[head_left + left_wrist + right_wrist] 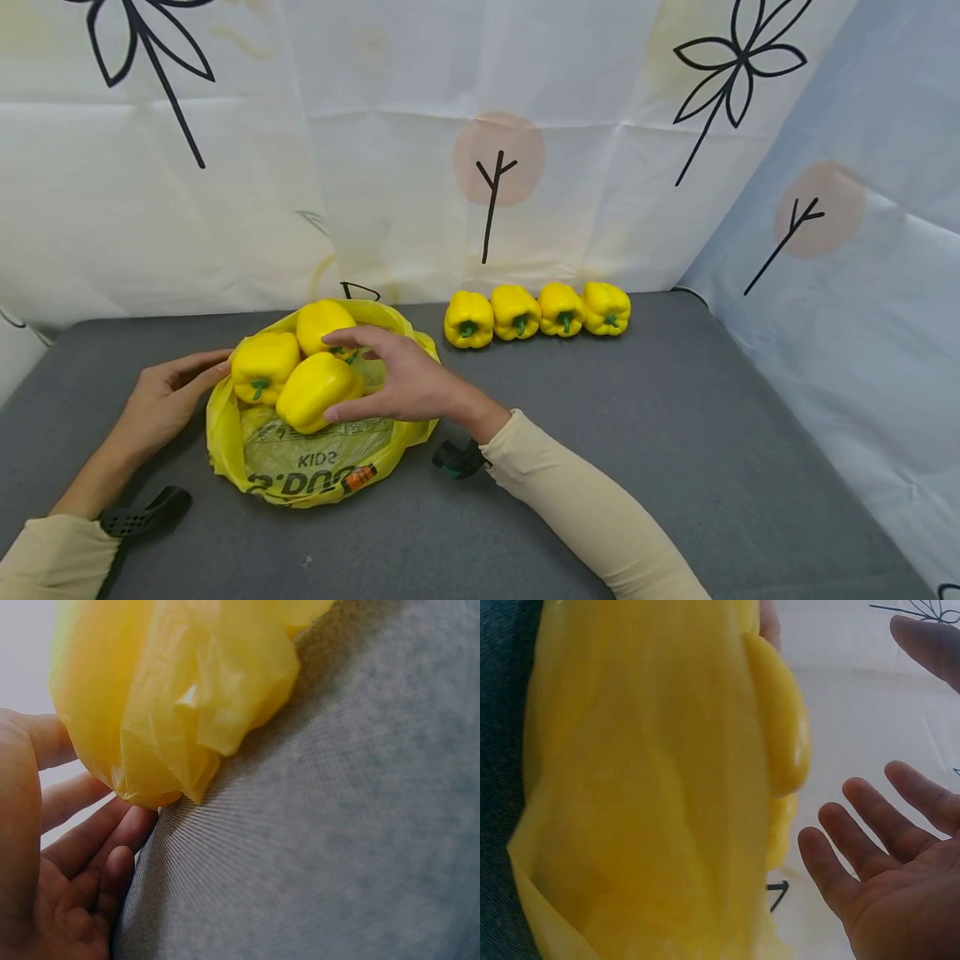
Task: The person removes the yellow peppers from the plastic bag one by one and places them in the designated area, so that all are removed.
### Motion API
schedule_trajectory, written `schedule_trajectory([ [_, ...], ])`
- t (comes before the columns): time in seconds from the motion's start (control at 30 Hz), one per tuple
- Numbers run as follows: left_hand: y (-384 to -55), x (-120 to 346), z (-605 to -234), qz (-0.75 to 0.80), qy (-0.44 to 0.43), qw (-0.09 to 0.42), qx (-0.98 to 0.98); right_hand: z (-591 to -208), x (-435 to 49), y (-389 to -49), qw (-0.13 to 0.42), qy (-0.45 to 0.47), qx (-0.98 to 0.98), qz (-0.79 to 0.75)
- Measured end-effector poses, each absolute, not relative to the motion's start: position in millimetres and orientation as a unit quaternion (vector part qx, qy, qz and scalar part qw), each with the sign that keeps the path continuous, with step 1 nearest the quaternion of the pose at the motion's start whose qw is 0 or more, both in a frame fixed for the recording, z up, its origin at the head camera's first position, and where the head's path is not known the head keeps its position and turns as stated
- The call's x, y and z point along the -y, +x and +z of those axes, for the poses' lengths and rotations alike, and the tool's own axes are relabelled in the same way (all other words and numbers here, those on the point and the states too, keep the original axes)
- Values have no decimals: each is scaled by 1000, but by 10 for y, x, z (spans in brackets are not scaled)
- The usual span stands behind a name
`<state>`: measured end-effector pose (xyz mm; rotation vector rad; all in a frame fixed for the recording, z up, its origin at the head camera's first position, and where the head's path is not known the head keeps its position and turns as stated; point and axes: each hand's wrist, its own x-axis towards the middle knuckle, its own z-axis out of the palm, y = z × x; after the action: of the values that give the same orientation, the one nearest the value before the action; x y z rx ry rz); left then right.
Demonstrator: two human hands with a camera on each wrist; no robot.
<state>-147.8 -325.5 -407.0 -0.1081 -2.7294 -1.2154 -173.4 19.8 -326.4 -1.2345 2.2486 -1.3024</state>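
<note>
A yellow plastic bag (318,467) with dark lettering lies with its mouth spread on the grey table. Three yellow bell peppers are in it: a left one (264,367), a back one (324,325) and a front one (318,392). My left hand (167,396) touches the bag's left side with its fingers loosely bent; in the left wrist view the fingertips partly go behind the plastic. Over the bag's right side hovers my right hand (405,379), thumb and fingers spread wide. The right wrist view shows that hand's palm (907,900) with nothing in it.
Several yellow bell peppers (517,312) stand in a row at the table's back edge, right of the bag. A white patterned cloth (390,200) hangs behind the table (570,442), and a bluish one (847,333) hangs along the right side.
</note>
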Motion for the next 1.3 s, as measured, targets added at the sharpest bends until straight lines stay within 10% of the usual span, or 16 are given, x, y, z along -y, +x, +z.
schedule_trajectory([
  [1.3, -1479, 3277, -4075, -409, -37, 78, 909, -3497, -67, -1768, 132, -433, -812, -369],
])
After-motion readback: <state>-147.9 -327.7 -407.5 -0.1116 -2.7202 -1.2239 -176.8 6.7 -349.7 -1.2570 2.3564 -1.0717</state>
